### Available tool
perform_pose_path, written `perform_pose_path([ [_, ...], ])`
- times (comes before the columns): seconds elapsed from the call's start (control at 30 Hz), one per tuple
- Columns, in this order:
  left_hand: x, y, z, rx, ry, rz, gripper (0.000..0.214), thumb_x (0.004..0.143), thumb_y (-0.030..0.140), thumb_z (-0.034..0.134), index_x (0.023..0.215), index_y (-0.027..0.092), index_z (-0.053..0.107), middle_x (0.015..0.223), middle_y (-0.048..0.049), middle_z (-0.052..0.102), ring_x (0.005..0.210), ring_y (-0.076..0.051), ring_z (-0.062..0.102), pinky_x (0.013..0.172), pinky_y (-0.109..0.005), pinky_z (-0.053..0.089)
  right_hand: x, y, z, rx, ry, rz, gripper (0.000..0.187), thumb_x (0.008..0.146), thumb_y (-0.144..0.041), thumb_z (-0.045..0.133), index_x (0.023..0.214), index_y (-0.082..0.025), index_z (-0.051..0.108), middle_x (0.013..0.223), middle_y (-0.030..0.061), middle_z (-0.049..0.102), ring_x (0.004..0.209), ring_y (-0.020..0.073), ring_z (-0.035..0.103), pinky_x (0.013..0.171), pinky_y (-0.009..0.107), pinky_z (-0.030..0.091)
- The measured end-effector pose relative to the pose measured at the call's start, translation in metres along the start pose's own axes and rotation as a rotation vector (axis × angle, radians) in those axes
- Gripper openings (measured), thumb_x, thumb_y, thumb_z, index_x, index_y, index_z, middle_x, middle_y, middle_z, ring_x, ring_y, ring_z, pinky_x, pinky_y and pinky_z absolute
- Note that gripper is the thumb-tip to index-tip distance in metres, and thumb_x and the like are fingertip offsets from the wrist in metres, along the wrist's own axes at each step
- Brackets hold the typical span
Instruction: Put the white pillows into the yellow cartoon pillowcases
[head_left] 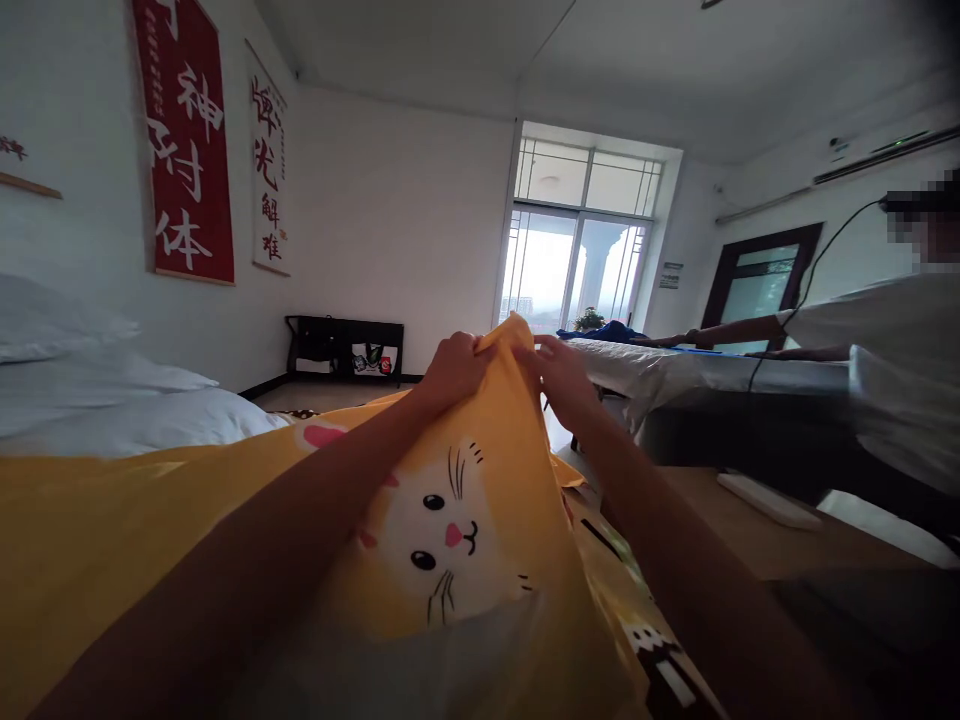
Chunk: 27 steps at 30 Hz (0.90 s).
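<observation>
A yellow cloth (480, 560) printed with a white cat face fills the lower middle of the view and spreads to the left. My left hand (452, 366) pinches its raised top edge, fingers closed on the fabric. My right hand (559, 374) grips the same edge just to the right, also closed on it. Both forearms stretch forward over the cloth, and the two hands sit close together at its peak.
White pillows (82, 380) lie at the left. Another person (892, 360) at the right reaches both arms over a grey-covered table (675, 375). A low black shelf (345, 347) stands against the far wall beside tall glass doors (574, 265).
</observation>
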<state>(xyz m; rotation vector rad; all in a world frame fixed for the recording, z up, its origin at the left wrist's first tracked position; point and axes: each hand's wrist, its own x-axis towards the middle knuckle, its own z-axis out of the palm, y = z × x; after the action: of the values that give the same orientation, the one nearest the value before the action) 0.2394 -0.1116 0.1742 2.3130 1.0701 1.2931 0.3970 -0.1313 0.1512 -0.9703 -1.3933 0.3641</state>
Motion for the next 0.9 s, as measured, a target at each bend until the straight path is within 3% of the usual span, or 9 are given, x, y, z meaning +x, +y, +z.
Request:
perform_pose_path([
  [0.1,0.002,-0.007,0.007,0.102,0.084,0.08,0.026,0.091,0.031,0.047,0.071,0.016,0.056,0.069,-0.0008,0.056,0.063,-0.013,0.048,0.057,-0.026,0.032,-0.021,0.023,-0.004,-0.028,-0.198,0.143,0.034,0.069,-0.05,0.061,0.081,-0.019,0.057,0.071,0.0051,0.062,0.062,0.0172,0.056,0.054,0.029,0.044],
  [0.17,0.004,-0.012,0.013,0.178,0.112,0.12,0.026,0.091,0.032,0.046,0.072,0.017,0.056,0.07,-0.0009,0.057,0.063,-0.013,0.048,0.056,-0.027,0.031,-0.032,0.037,0.0,-0.17,-0.128,0.058,0.029,0.074,-0.048,0.054,0.073,-0.019,0.052,0.069,0.0049,0.06,0.06,0.016,0.052,0.053,0.028,0.04],
  [0.27,0.005,-0.019,0.019,0.304,0.136,0.169,0.03,0.094,0.035,0.04,0.079,0.017,0.058,0.073,-0.0032,0.059,0.067,-0.016,0.051,0.058,-0.028,0.032,-0.039,0.053,0.012,-0.472,0.136,-0.129,0.024,0.082,-0.043,0.042,0.071,-0.021,0.045,0.062,0.0025,0.054,0.056,0.0148,0.043,0.052,0.027,0.03],
  [0.37,0.006,-0.027,0.015,0.374,0.057,0.112,0.034,0.095,0.037,0.036,0.082,0.017,0.06,0.077,-0.0055,0.061,0.07,-0.017,0.054,0.06,-0.029,0.034,-0.038,0.064,0.019,-0.582,0.085,-0.212,0.026,0.087,-0.042,0.033,0.073,-0.022,0.043,0.062,0.0021,0.053,0.055,0.0152,0.042,0.054,0.028,0.028],
  [0.47,0.011,-0.027,0.004,0.397,-0.09,0.04,0.029,0.09,0.034,0.043,0.077,0.016,0.061,0.073,-0.0052,0.061,0.066,-0.017,0.054,0.058,-0.028,0.036,-0.036,0.072,0.019,-0.55,-0.074,-0.222,0.03,0.086,-0.045,0.033,0.072,-0.021,0.044,0.067,0.0032,0.057,0.059,0.0153,0.045,0.057,0.028,0.032],
  [0.6,0.022,-0.011,0.007,0.427,-0.183,0.08,0.014,0.081,0.019,0.052,0.075,0.013,0.064,0.078,-0.008,0.064,0.07,-0.018,0.058,0.064,-0.028,0.041,-0.037,0.075,0.023,-0.427,-0.038,-0.23,0.031,0.085,-0.046,0.034,0.071,-0.021,0.045,0.07,0.0025,0.057,0.064,0.0145,0.043,0.059,0.027,0.034],
  [0.77,0.021,-0.001,0.033,0.41,-0.072,0.108,0.032,0.089,0.021,0.043,0.115,0.012,0.058,0.103,-0.0149,0.066,0.088,-0.023,0.061,0.072,-0.031,0.044,-0.036,0.074,0.029,-0.188,0.158,-0.105,0.035,0.083,-0.053,0.043,0.074,-0.019,0.048,0.066,-0.0008,0.052,0.061,0.0129,0.04,0.054,0.025,0.033],
  [0.83,0.016,-0.006,0.038,0.388,-0.009,0.138,0.035,0.091,0.021,0.038,0.122,0.017,0.054,0.103,-0.0122,0.066,0.09,-0.022,0.061,0.072,-0.03,0.044,-0.035,0.074,0.023,-0.181,0.125,-0.08,0.036,0.078,-0.054,0.05,0.071,-0.019,0.049,0.063,-0.0016,0.05,0.06,0.0129,0.041,0.053,0.025,0.033],
  [0.9,0.014,-0.012,0.038,0.377,0.054,0.166,0.031,0.092,0.022,0.037,0.116,0.02,0.056,0.093,-0.0091,0.067,0.084,-0.021,0.061,0.068,-0.03,0.042,-0.04,0.077,0.015,-0.12,0.012,-0.025,0.035,0.073,-0.054,0.055,0.076,-0.019,0.053,0.064,-0.0012,0.053,0.061,0.0141,0.045,0.053,0.025,0.036],
])
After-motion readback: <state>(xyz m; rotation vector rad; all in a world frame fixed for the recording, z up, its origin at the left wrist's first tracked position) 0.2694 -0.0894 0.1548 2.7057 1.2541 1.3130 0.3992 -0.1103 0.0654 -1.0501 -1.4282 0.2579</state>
